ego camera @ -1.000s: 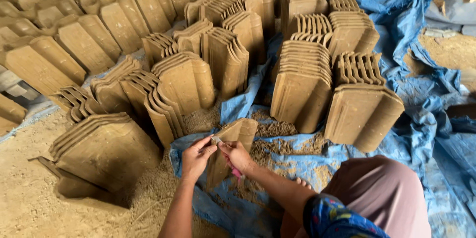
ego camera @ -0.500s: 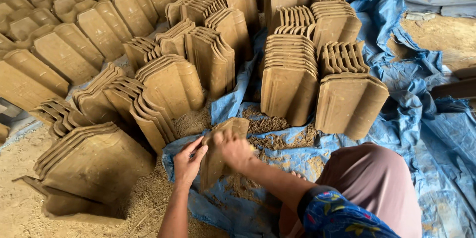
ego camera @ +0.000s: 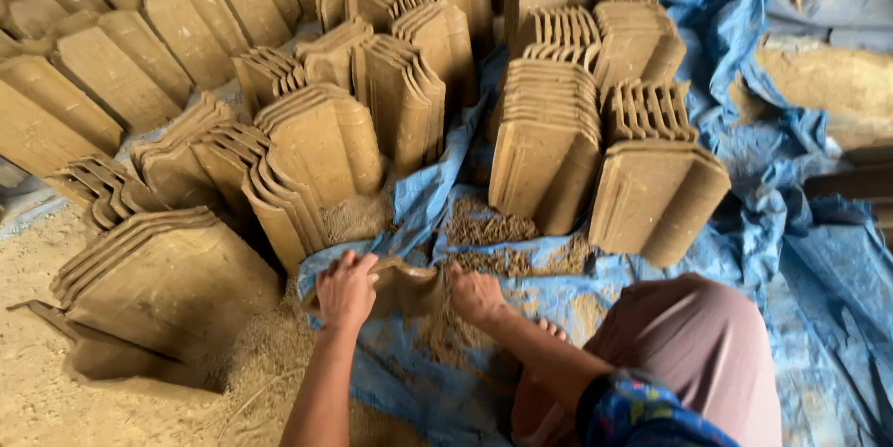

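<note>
Head view: both hands on one clay tile

Left hand (ego camera: 346,289) and right hand (ego camera: 474,293) each close a grip on opposite ends of a clay tile (ego camera: 405,284), low over the blue tarp (ego camera: 791,252). Stacked tiles (ego camera: 549,135) stand just behind.

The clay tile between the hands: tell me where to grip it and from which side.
Grip the clay tile by its two side edges, one hand on each, coming from the near side as the left hand and right hand do now. It stands tilted on the blue tarp, so both edges are free; the stacked tiles behind probably block any approach from the far side.
</note>
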